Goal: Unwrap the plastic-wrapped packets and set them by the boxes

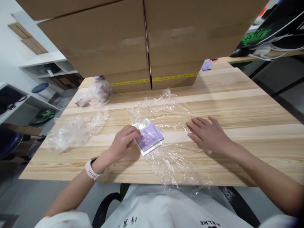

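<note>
My left hand has its fingers curled at the left edge of a purple packet. Under this lies a silvery packet, its borders showing past the purple one. Both rest on a thin sheet of clear plastic film, spread wrinkled over the wooden table and hanging past its front edge. My right hand lies flat on the film's right side, fingers stretched out and holding nothing. The left fingertips are partly hidden, but they appear pinched on the packet.
Large cardboard boxes stand along the back of the wooden table, with a yellow measuring tape across their lower part. Crumpled clear plastic and a wrapped bundle lie at the left. Purple packets show behind the boxes at right.
</note>
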A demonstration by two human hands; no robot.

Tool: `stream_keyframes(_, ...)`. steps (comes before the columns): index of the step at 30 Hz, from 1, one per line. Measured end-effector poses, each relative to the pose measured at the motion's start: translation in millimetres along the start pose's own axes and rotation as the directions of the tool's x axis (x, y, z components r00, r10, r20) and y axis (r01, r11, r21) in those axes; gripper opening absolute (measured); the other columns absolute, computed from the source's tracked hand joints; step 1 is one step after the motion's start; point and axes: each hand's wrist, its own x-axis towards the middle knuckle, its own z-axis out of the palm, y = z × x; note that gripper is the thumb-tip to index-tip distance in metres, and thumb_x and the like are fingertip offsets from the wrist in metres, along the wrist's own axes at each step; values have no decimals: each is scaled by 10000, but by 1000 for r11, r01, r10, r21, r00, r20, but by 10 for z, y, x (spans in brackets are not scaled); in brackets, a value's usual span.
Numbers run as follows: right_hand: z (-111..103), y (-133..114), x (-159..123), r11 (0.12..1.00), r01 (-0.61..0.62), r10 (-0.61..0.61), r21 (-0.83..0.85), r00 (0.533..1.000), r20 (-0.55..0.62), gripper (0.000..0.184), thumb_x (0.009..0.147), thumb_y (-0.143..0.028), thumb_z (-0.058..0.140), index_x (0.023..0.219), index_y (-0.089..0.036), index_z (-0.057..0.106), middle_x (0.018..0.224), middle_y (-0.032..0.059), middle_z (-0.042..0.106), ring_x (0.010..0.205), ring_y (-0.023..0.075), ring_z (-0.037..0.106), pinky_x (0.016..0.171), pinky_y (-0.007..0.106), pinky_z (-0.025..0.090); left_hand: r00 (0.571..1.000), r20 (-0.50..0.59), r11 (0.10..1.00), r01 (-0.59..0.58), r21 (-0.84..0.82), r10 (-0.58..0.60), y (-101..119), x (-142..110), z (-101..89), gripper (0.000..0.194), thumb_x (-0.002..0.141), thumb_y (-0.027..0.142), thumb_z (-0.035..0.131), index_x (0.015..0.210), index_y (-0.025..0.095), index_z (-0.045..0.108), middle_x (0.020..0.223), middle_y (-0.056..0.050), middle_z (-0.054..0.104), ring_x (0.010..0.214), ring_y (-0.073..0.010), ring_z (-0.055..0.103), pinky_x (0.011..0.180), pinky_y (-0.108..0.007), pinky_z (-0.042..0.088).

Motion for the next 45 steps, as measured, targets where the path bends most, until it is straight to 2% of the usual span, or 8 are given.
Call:
stream_keyframes(8, 191, -452, 275, 915, 300, -318, 271, 948, 23, 479, 1083, -448, 382, 1525, -299, 487, 1665, 50, 397, 1535, 258, 368, 1228, 506, 347, 921, 362, 988, -153, -4, 144, 226, 389, 329, 406, 1087, 445, 425, 892, 200, 684, 879, -55, 736, 918, -231, 650, 1126, -494, 356)
stream_keyframes(17, 65, -361, 214, 907, 177, -221, 382, 972, 74, 447, 1080, -478, 370, 1418, -302, 603, 1595, 61, 499, 1455, 315, 452, 1164, 596, 359, 714, 385, 811, 507, 291, -585, 51, -397, -278, 461, 1036, 453, 488, 676, 187, 598, 624, -28, 630, 559, -172, 552, 601, -285, 312)
stream_keyframes(22, -187, -655, 663, 803, -103, -46, 587, 971, 233, 361, 1018, -500, 509, 1025, -228, 746, 1062, 110, 759, 979, 302, 677, 865, 501, 542, 820, 350, 892, 412, 186, -452, 125, -137, -73, 218, 942, 308, 650, 1141, 218, 648, 1110, -85, 705, 991, -256, 649, 777, -324, 483)
stream_keyframes(28, -71, -817, 1002, 236, -427, -5, 873, 898, 441, 246, 864, -333, 765, 1079, -222, 718, 1107, 76, 776, 936, 234, 732, 824, 380, 612, 860, 329, 919, 385, 83, -390, 93, -98, 245, 580, 824, 112, 687, 1357, 216, 485, 1316, -146, 581, 1191, -313, 577, 942, -474, 546)
stream_keyframes(31, -3, -820, 1019, 132, -478, 4, 868, 876, 482, 335, 813, -298, 819, 1114, -213, 697, 1119, 84, 783, 956, 242, 747, 849, 394, 638, 892, 298, 926, 372, -62, -339, 39, -169, 275, 744, 845, 122, 682, 1498, 268, 356, 1453, -149, 506, 1286, -313, 558, 1039, -514, 518)
stream_keyframes(36, 134, -701, 883, 275, -336, 11, 901, 938, 346, 280, 924, -366, 692, 1167, -230, 717, 1162, 112, 777, 960, 275, 758, 829, 460, 652, 870, 320, 890, 435, -139, -375, -39, -258, 305, 1124, 842, 142, 731, 1666, 302, -17, 1698, -213, 236, 1515, -384, 375, 1175, -582, 412)
stream_keyframes(40, -74, -367, 796, 371, -285, 103, 884, 958, 266, 318, 951, -456, 649, 1165, -236, 731, 1126, 126, 779, 920, 281, 744, 789, 474, 637, 850, 370, 884, 447, -134, -374, -77, -295, 258, 892, 928, 244, 702, 1663, 284, 199, 1729, -162, 190, 1585, -357, 247, 1246, -590, 321)
stream_keyframes(45, -628, -95, 1117, 604, -22, -396, 797, 860, 323, 362, 894, -549, 694, 1001, -210, 763, 1022, 77, 759, 856, 226, 698, 743, 371, 580, 882, 447, 923, 288, -254, -152, -207, -81, 164, 626, 984, 272, 659, 1571, 327, 446, 1704, -59, 295, 1613, -284, 163, 1286, -580, 243)
